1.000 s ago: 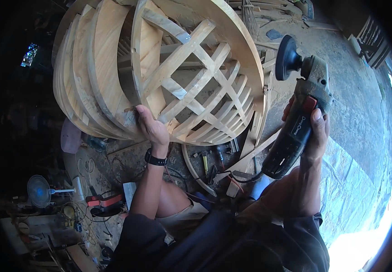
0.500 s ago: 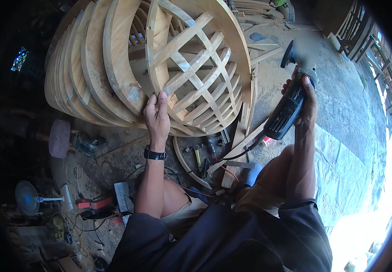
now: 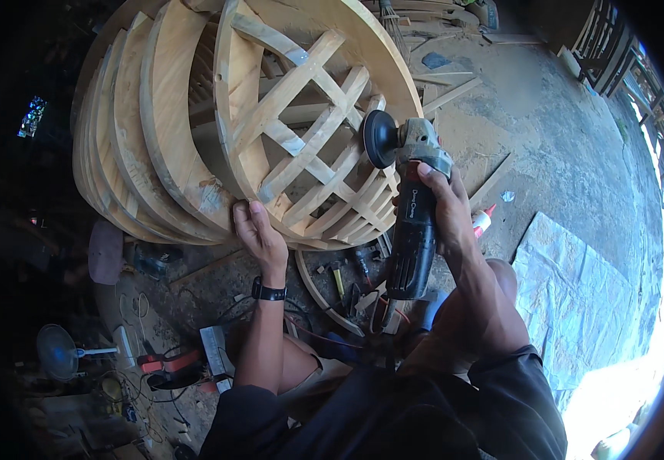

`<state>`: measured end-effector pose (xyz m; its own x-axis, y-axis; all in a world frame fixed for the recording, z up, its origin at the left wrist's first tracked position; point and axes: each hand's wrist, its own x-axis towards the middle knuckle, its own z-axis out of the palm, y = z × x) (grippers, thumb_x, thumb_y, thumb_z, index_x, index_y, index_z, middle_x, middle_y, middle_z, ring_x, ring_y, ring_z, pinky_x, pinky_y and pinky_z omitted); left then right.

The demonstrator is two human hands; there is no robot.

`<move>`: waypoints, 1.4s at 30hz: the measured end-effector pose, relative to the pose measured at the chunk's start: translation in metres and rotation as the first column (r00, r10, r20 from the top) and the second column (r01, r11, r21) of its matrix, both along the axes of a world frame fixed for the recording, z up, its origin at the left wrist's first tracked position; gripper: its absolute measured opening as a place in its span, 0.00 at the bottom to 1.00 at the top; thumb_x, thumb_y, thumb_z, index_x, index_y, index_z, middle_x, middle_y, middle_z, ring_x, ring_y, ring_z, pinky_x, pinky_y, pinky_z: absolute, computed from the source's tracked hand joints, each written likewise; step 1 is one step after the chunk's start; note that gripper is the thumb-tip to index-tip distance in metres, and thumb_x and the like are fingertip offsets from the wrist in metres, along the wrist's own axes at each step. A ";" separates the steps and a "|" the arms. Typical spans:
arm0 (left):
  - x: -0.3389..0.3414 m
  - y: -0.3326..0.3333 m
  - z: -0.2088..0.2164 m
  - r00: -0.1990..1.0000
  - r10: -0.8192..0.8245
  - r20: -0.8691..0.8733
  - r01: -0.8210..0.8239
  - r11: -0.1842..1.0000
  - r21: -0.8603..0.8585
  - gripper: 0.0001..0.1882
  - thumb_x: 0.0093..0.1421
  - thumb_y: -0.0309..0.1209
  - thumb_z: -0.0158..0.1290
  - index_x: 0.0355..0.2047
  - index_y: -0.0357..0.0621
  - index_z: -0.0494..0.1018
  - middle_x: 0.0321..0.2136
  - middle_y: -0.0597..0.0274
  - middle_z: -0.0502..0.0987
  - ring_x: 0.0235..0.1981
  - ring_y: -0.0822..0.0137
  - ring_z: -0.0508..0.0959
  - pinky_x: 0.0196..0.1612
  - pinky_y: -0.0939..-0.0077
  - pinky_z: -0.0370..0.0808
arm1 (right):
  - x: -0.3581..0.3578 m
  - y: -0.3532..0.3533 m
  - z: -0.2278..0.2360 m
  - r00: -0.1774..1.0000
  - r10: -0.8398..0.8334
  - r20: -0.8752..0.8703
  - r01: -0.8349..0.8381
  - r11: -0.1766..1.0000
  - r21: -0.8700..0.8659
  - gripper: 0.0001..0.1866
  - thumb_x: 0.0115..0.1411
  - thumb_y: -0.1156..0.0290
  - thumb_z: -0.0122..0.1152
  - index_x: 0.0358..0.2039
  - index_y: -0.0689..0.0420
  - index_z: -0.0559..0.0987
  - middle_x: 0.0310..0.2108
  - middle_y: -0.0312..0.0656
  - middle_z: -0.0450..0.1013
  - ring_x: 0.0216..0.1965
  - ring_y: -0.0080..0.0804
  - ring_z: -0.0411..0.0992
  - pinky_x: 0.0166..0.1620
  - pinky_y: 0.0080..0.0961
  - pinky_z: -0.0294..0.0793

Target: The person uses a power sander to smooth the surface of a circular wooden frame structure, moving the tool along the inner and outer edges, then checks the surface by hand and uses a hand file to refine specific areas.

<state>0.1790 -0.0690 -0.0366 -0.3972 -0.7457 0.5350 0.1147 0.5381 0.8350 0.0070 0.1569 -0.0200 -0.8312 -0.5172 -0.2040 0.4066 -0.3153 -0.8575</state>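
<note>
A large rounded wooden frame (image 3: 167,100) with curved ribs and a lattice of crossed slats (image 3: 324,149) fills the upper middle. My left hand (image 3: 261,239), below a dark wristband, grips the lower rim of this frame, thumb up against the wood. In my right hand (image 3: 447,201) is a black angle grinder (image 3: 412,249) with a grey head, held upright by its body, thumb near the switch. Its round dark disc (image 3: 380,139) stands in front of the lattice's right side; whether it touches the wood I cannot tell.
A hammer (image 3: 337,280) and other tools lie on the floor under the frame. A red-tipped bottle (image 3: 484,221) stands right of the grinder. A small fan (image 3: 59,351) and a red-and-black tool (image 3: 169,368) are at lower left. A pale sheet (image 3: 570,287) covers floor at right.
My right hand has brought the grinder leftward to the lattice, its disc now in front of the slats. My left hand keeps its hold on the rim; the frame sits slightly further left in view.
</note>
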 end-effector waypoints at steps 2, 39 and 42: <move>0.000 -0.011 -0.020 0.999 0.044 0.015 -0.044 0.998 -0.050 0.18 0.74 0.38 0.41 0.48 0.30 0.67 0.44 0.50 0.72 0.43 0.62 0.72 0.53 0.67 0.67 | -0.003 -0.006 0.002 1.000 0.005 -0.004 -0.005 1.000 0.002 0.32 0.62 0.56 0.62 0.58 0.61 0.62 0.36 0.48 0.74 0.30 0.34 0.78 0.33 0.29 0.83; -0.013 -0.003 -0.051 0.957 0.259 -0.130 -0.247 0.964 0.098 0.40 0.73 0.54 0.24 0.69 0.28 0.47 0.70 0.38 0.49 0.69 0.47 0.57 0.70 0.55 0.59 | -0.020 -0.012 0.012 0.998 0.029 -0.051 -0.029 1.000 -0.011 0.32 0.59 0.58 0.63 0.55 0.61 0.60 0.38 0.50 0.72 0.31 0.35 0.77 0.34 0.30 0.80; -0.028 0.003 -0.041 0.930 0.307 -0.203 -0.275 0.946 0.171 0.39 0.73 0.54 0.24 0.69 0.28 0.47 0.70 0.39 0.50 0.69 0.47 0.57 0.70 0.55 0.60 | -0.019 -0.010 0.010 0.998 0.028 -0.062 -0.028 1.000 0.006 0.32 0.59 0.58 0.64 0.55 0.61 0.60 0.38 0.51 0.72 0.32 0.36 0.77 0.34 0.31 0.81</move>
<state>0.1515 -0.0658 -0.0780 -0.0330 -0.8826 0.4689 0.1628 0.4582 0.8738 -0.0119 0.1467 -0.0099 -0.8277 -0.5392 -0.1555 0.3613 -0.2999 -0.8829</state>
